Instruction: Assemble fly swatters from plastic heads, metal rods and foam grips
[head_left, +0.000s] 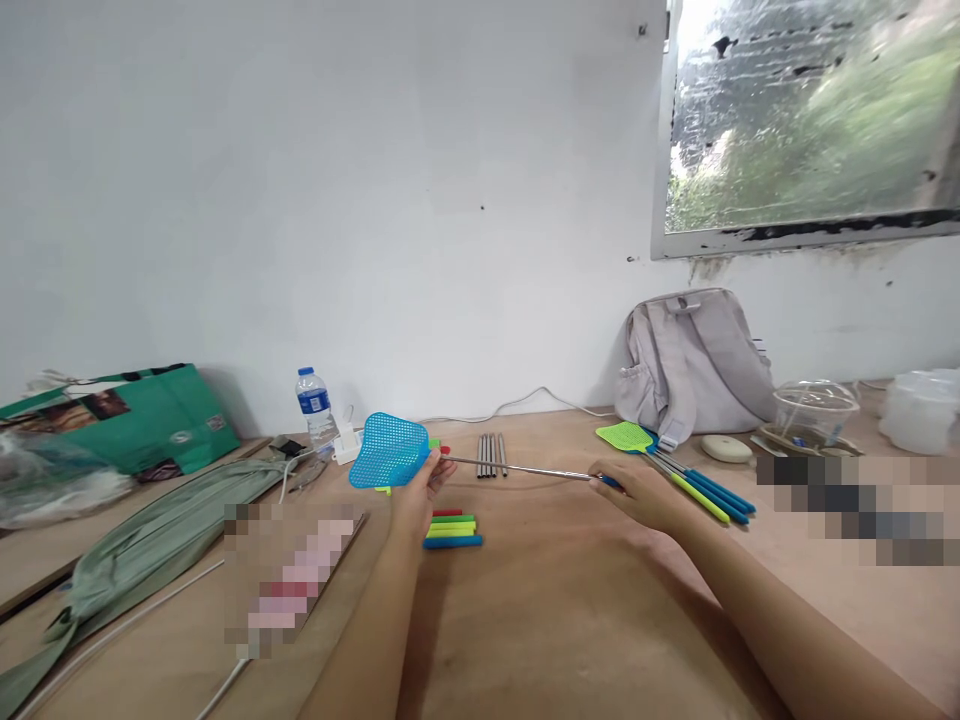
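Observation:
A blue fly swatter (pixel 390 452) with a metal rod is stretched between my two hands above the wooden table. My left hand (pixel 426 485) is closed around its neck, where the mesh head meets the rod. At the other end, my right hand (pixel 628 492) is closed on the blue handle, most of which the fingers hide. Below my left hand lie several coloured handle tubes (pixel 453 530) in red, green, yellow and blue. Several bare metal rods (pixel 491 455) rest behind the swatter's rod. Bits of green and red swatter heads show behind my left hand, largely covered.
Right of my right hand lies a pile of swatters (pixel 697 488) with blue and yellow-green handles. Behind it stand a grey backpack (pixel 694 365), a white oval case (pixel 726 448) and clear plastic tubs (pixel 814 410). At left are a water bottle (pixel 315 408), green cloth (pixel 157 540) and a green bag (pixel 165 420).

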